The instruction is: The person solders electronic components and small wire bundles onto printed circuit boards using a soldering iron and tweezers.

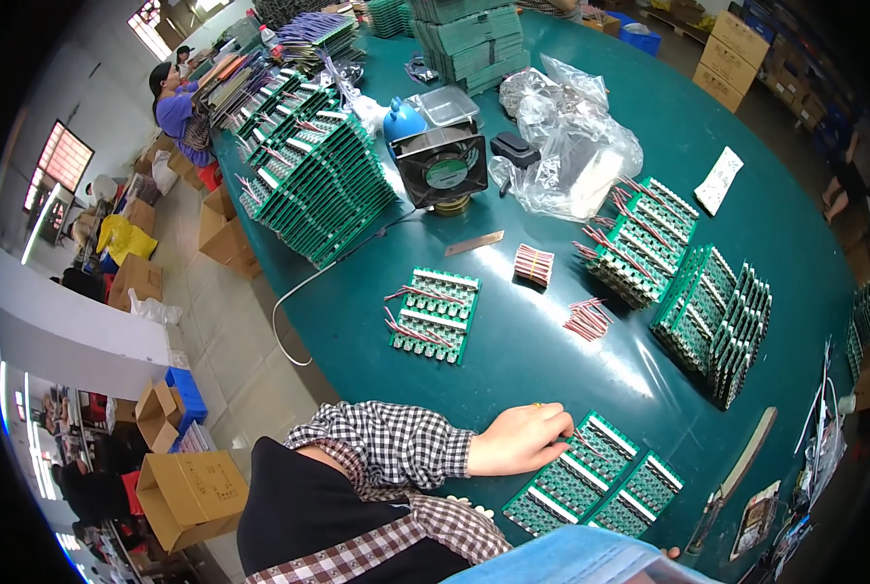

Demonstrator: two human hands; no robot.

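My left hand [523,440], in a black-and-white checked sleeve, comes in from the left. Its fingers are curled together at the upper left edge of a green circuit board panel [573,477]. Beside the fingertips a thin red-and-white wire lies across that panel; what the fingers pinch is hidden. Against its right side lies a second, narrower circuit board panel [639,496]. Of my right hand [670,553] just a bit of a finger shows at the lower edge, past a blue face mask that covers the rest.
Beyond lie a wired board panel [433,316], a banded wire bundle [533,265] and loose red-and-white wires [587,319]. Board stacks [639,243] stand right, a taller stack [323,190] left. A black fan [443,167] and its white cable stand mid-table, near plastic bags [576,146].
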